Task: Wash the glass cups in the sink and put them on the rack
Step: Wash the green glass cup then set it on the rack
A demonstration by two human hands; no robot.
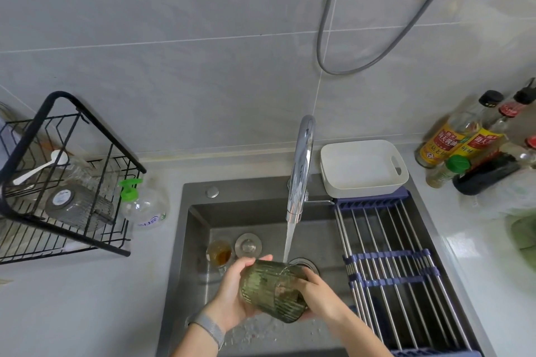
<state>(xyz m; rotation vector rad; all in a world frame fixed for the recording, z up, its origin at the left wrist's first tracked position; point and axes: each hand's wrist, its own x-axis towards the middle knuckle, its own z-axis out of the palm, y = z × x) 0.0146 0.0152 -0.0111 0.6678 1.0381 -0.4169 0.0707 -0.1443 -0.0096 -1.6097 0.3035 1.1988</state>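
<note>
Green ribbed glass cup (271,290) is what I've got in hand right now, tilted on its side over the sink (197,229) with its mouth toward the running stream from the faucet (301,165). My left hand (235,295) is wrapped around the base end, fingers curled over the top, and my right hand (316,293) is at the rim with fingers reaching into the mouth, so I'd say I'm rubbing the inside while it rinses.

Progress-wise, looks like roughly a third in. There's one ribbed grey cup (78,207) already sitting upside down on the black wire rack (72,180) over on the left counter, so I'm counting that as done. Another glass cup (219,253) with brown liquid left in it stands on the sink floor just beside the drain plug (248,245), clearly not washed yet.

So what's left, I reckon: finish this green one, carry it to the rack, then do the brown one.
</note>
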